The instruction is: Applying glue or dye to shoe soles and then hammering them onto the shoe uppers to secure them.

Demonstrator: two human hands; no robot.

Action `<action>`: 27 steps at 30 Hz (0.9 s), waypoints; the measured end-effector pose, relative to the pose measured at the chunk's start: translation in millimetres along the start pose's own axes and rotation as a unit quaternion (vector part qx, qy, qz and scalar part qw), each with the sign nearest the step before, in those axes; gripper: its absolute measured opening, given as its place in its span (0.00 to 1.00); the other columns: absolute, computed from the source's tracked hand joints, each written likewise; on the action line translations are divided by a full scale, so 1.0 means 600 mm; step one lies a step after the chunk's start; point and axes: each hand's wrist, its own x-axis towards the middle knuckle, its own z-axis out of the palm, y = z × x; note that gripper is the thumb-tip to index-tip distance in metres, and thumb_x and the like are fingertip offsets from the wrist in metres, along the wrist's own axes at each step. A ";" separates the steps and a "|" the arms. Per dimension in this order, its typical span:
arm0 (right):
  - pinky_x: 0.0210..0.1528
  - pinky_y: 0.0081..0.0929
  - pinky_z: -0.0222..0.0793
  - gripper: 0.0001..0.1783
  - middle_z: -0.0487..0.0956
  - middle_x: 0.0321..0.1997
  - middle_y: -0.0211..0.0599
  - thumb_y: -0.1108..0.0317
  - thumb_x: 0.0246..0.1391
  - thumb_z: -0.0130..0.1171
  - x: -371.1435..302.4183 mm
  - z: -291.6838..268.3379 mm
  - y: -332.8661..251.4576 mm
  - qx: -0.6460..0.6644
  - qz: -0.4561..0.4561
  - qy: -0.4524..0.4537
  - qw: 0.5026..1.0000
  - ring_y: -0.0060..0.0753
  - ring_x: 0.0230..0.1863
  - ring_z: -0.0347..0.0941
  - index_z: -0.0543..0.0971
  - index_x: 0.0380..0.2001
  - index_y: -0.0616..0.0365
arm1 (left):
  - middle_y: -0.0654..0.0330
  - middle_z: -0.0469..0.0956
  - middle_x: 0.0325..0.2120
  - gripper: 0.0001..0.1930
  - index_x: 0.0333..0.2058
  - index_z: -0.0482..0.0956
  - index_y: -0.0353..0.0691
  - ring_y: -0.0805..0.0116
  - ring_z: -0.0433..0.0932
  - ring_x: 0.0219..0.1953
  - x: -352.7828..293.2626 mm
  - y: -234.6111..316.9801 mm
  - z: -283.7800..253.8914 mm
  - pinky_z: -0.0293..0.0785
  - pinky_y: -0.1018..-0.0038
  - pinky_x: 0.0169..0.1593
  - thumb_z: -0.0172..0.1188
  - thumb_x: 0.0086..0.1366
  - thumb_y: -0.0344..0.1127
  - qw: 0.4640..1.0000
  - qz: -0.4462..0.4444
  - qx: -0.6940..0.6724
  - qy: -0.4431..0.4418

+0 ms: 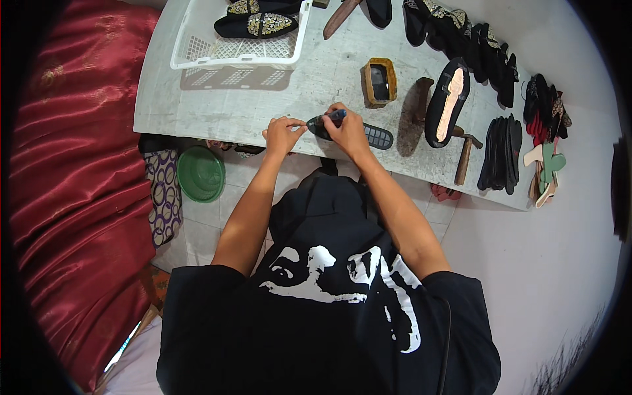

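Observation:
A black shoe sole (378,137) with a ridged heel lies flat near the table's front edge. My right hand (349,135) is closed round a dark pen (338,114) with a blue end, held over the middle of the sole and covering part of it. At the sole's narrow left end, my left hand (283,137) pinches the tip between thumb and forefinger. Just beyond the sole stands a small yellowish tub (380,82) with dark contents. To the right, a black shoe (449,102) rests bottom up, its pale insole strip showing.
A white plastic crate (237,62) holding black shoes with gold decoration (257,26) stands far left. A hammer (465,158) and a stack of black soles (501,155) lie right. More decorated shoes (454,29) line the back. Below the table is a green basin (201,174).

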 end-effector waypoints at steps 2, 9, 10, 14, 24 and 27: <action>0.33 0.45 0.73 0.08 0.79 0.25 0.54 0.70 0.57 0.64 0.004 -0.010 0.006 0.005 0.020 0.030 0.999 0.59 0.28 0.78 0.77 0.35 0.63 | 0.67 0.78 0.27 0.08 0.35 0.92 0.63 0.61 0.75 0.41 -0.001 -0.004 0.000 0.63 0.57 0.46 0.75 0.56 0.50 1.000 -0.012 -0.001 -0.011; 0.37 0.49 0.71 0.07 0.77 0.31 0.54 0.74 0.54 0.63 0.014 -0.047 0.022 -0.100 -0.010 0.022 0.995 0.60 0.35 0.77 0.74 0.34 0.63 | 0.67 0.81 0.30 0.07 0.34 0.92 0.65 0.60 0.76 0.45 0.003 0.004 -0.004 0.63 0.57 0.47 0.74 0.57 0.51 0.999 -0.034 0.003 -0.016; 0.37 0.49 0.71 0.07 0.77 0.31 0.54 0.74 0.54 0.63 0.014 -0.042 0.020 -0.100 -0.009 0.019 0.995 0.60 0.35 0.77 0.74 0.34 0.63 | 0.67 0.81 0.30 0.07 0.34 0.92 0.65 0.60 0.76 0.45 0.001 0.005 -0.004 0.63 0.57 0.47 0.74 0.57 0.51 0.999 -0.037 0.003 -0.016; 0.46 0.50 0.72 0.15 0.77 0.39 0.50 0.75 0.50 0.66 0.012 -0.001 -0.012 -0.173 -0.072 -0.046 0.981 0.60 0.43 0.74 0.75 0.41 0.59 | 0.69 0.77 0.24 0.09 0.35 0.92 0.63 0.62 0.76 0.38 -0.002 0.003 0.000 0.67 0.58 0.41 0.74 0.56 0.50 0.999 0.006 0.034 0.022; 0.39 0.50 0.73 0.09 0.79 0.34 0.59 0.76 0.52 0.62 0.016 0.038 -0.017 -0.043 0.020 0.018 0.999 0.61 0.36 0.78 0.74 0.36 0.65 | 0.67 0.79 0.28 0.09 0.37 0.93 0.65 0.61 0.75 0.45 0.005 0.003 -0.012 0.63 0.57 0.49 0.73 0.58 0.53 0.998 -0.034 0.008 -0.057; 0.39 0.50 0.73 0.08 0.78 0.33 0.59 0.74 0.54 0.61 0.012 -0.022 0.000 -0.045 0.108 0.024 0.993 0.65 0.36 0.77 0.74 0.36 0.65 | 0.68 0.79 0.28 0.09 0.36 0.93 0.65 0.62 0.75 0.44 0.001 0.006 -0.010 0.62 0.57 0.49 0.73 0.57 0.54 0.999 -0.038 0.012 -0.035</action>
